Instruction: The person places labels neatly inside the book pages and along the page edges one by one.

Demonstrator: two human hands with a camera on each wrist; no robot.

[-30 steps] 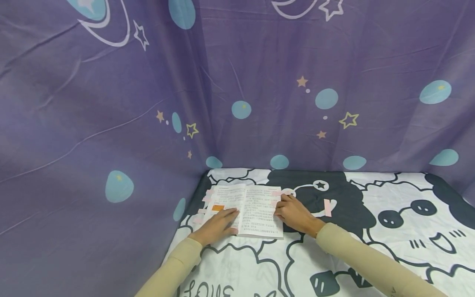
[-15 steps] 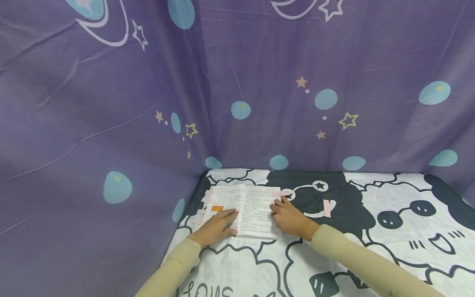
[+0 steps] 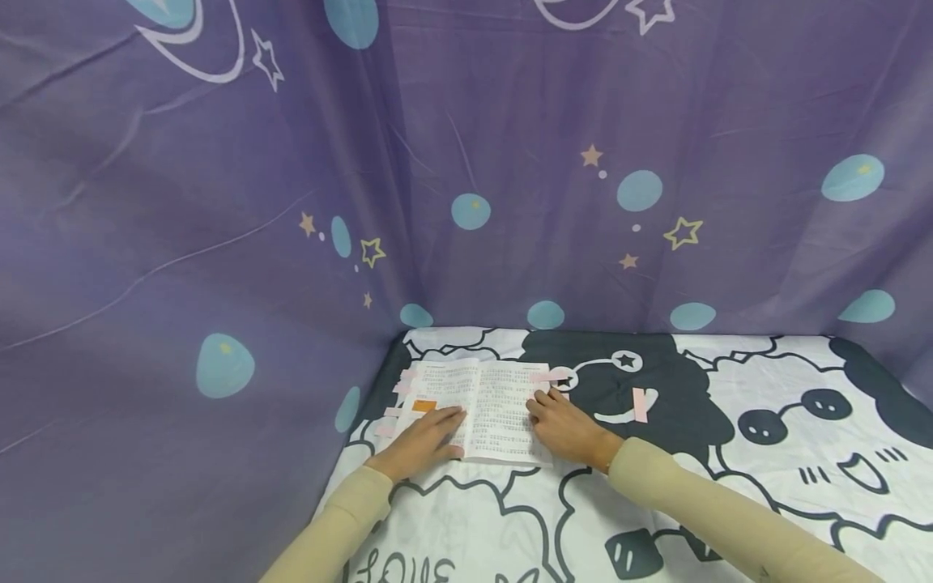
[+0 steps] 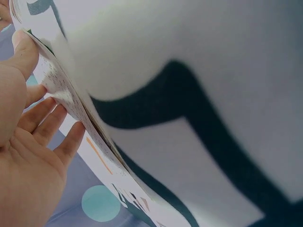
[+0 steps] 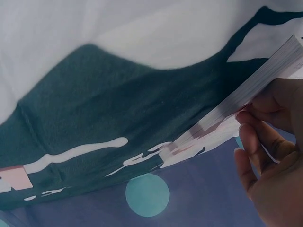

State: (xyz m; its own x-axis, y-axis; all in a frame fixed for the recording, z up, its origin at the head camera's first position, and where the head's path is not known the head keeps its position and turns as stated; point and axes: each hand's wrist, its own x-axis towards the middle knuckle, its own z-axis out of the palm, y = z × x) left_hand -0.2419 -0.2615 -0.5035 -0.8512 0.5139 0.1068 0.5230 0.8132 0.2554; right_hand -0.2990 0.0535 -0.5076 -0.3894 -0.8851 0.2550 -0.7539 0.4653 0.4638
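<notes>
An open book point(image 3: 503, 421) with printed pages lies on the patterned cloth. My left hand point(image 3: 423, 441) rests on its left page, fingers extended toward the spine and thumb near the bottom edge. An orange sticky note point(image 3: 424, 406) sits on that page just above this hand. At the right page's outer edge is my right hand point(image 3: 568, 427), its fingers curled. In the right wrist view, thumb and index fingertips meet at the edge of the page block point(image 5: 236, 101), pinching a thin pinkish sticky tab point(image 5: 245, 109). Another pink tab point(image 3: 548, 376) sticks out above that hand.
More pink tabs point(image 3: 404, 384) protrude from the book's left edge. A loose pink strip point(image 3: 640, 405) lies on the black part of the cloth point(image 3: 692, 405), right of the book. Purple curtains point(image 3: 510, 162) hang behind and to the left.
My right hand has slid a little left, from the book's outer edge further over the right page. The left hand keeps its place on the left page.
</notes>
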